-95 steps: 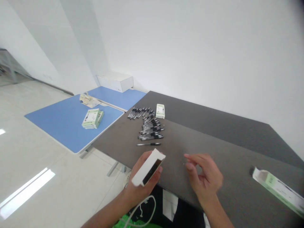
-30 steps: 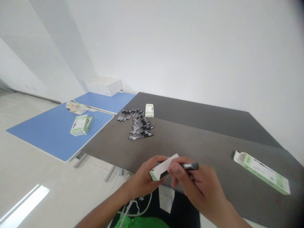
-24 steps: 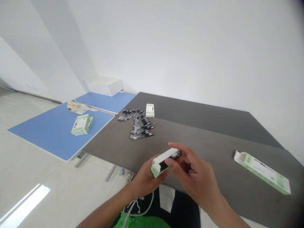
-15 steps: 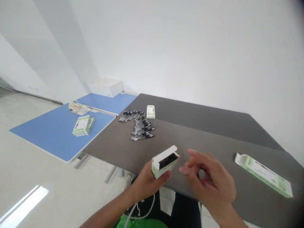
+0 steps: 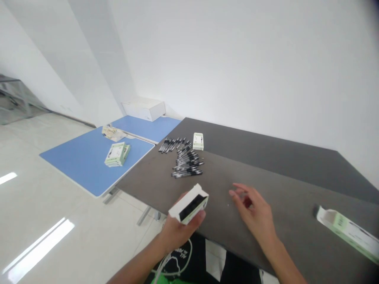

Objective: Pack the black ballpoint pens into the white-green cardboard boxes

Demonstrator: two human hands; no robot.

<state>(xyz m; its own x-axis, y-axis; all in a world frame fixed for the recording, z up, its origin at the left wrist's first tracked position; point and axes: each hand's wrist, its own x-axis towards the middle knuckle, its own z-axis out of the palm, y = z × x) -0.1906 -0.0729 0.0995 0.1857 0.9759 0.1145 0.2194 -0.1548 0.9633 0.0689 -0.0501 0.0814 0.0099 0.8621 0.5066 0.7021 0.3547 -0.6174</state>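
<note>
My left hand [image 5: 177, 232] is wrapped round a small white and green pen box [image 5: 191, 203], tilted with its flap up and its dark inside showing. To the right of it, my right hand [image 5: 251, 207] hovers over the dark table with loosely curled fingers and nothing visible in them. Beyond both hands lies a spread of black-capped clear pens [image 5: 186, 161], several in a loose row. Just behind the pens sits another white and green box [image 5: 198, 141]. An open-ended carton [image 5: 349, 230] of the same colours lies at the right, partly cut off by the frame.
The dark table [image 5: 251, 173] stands against a white wall. On the blue table [image 5: 85, 157] at the left are stacked pen boxes [image 5: 117, 154], a crumpled wrapper [image 5: 113, 133] and a long white box [image 5: 144, 109]. A pale cable [image 5: 189, 256] hangs near my lap.
My left hand has tipped the pen box and moved slightly left. My right hand's fingers have drawn closer together. The whole view has swung a little to the left.
</note>
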